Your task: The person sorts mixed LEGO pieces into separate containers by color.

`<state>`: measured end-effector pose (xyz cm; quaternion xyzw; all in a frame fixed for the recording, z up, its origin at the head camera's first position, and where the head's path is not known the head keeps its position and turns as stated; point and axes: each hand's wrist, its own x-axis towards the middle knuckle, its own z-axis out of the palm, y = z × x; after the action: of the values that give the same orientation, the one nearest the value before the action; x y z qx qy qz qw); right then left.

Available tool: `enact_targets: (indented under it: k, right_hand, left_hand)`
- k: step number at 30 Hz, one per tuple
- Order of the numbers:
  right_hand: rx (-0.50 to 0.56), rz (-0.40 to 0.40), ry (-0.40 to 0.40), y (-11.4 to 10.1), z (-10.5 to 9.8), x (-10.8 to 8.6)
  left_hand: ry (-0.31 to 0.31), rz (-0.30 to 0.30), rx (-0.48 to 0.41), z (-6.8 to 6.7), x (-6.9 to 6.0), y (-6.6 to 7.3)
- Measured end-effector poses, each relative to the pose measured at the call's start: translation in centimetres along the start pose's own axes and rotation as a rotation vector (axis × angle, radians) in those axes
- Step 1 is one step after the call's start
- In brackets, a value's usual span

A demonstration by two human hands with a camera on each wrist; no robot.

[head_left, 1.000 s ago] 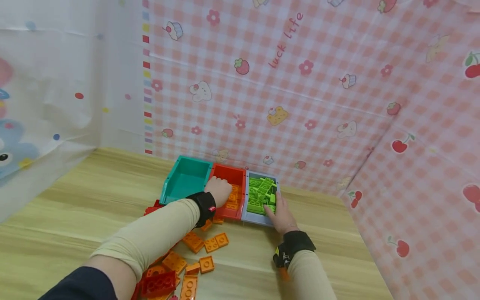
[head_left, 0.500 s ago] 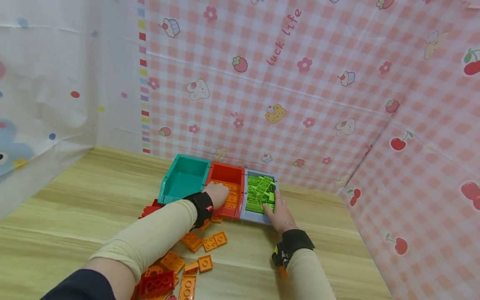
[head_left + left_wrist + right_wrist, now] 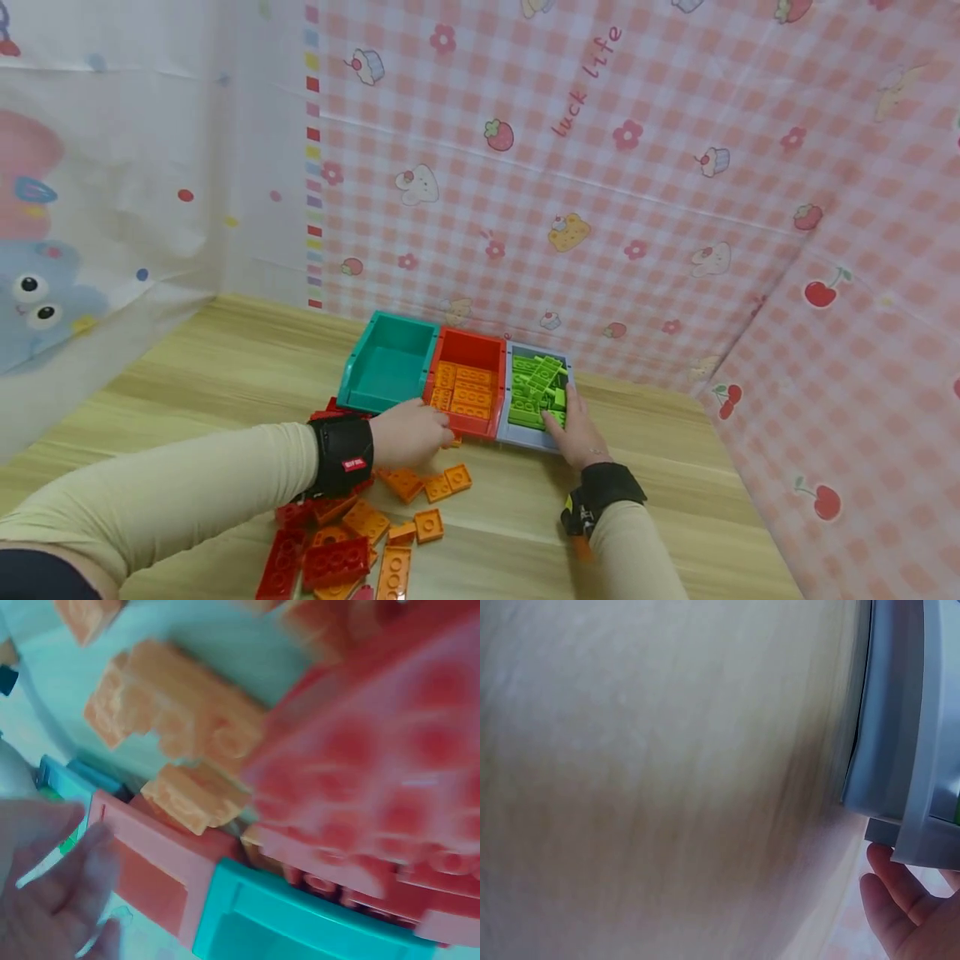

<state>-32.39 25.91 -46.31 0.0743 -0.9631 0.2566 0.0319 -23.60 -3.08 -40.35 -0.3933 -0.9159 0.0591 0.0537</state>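
Note:
My left hand (image 3: 411, 433) hovers in front of the red bin (image 3: 480, 425), over loose orange bricks (image 3: 405, 483). Its fingers are loosely bent, and the blurred left wrist view shows nothing between them. Inside the red bin, orange toy bricks (image 3: 471, 393) lie in neat rows. My right hand (image 3: 581, 432) holds the right wall of the grey bin (image 3: 525, 437), thumb over the rim and fingers along the outside. Green bricks (image 3: 534, 387) fill that bin in a loose heap. In the right wrist view, fingertips (image 3: 881, 859) touch the underside of its rim.
A teal bin (image 3: 393, 367) with a bare floor adjoins the red bin on the left. Red bricks (image 3: 337, 562) and orange bricks lie scattered across the wooden table (image 3: 510, 533) in front. Patterned cloth walls (image 3: 525, 183) enclose the back and sides.
My left hand has come out of the red bin toward the front left, above the loose bricks. The right hand stays at the grey bin. The head view has shifted slightly.

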Motion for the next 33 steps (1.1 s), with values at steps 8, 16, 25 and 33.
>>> enact_targets:
  k: [8, 16, 25, 33]
  right_hand:
    - [-0.014, 0.02, 0.013, 1.0, -0.3, -0.3]
    - [-0.016, 0.052, -0.001, 0.9, -0.3, -0.4]
    - [-0.029, 0.015, 0.022, 0.5, -0.5, -0.3]
    - [-0.031, -0.011, 0.028, -0.3, -0.1, -0.3]
  left_hand:
    - [-0.165, -0.001, 0.104, 1.8, -2.4, -0.8]
    - [-0.078, 0.056, 0.255, 3.6, -2.2, -0.9]
    - [0.174, 0.186, 0.507, 1.1, -1.5, -1.8]
    - [0.236, 0.328, 0.769, -1.3, -0.2, -2.8]
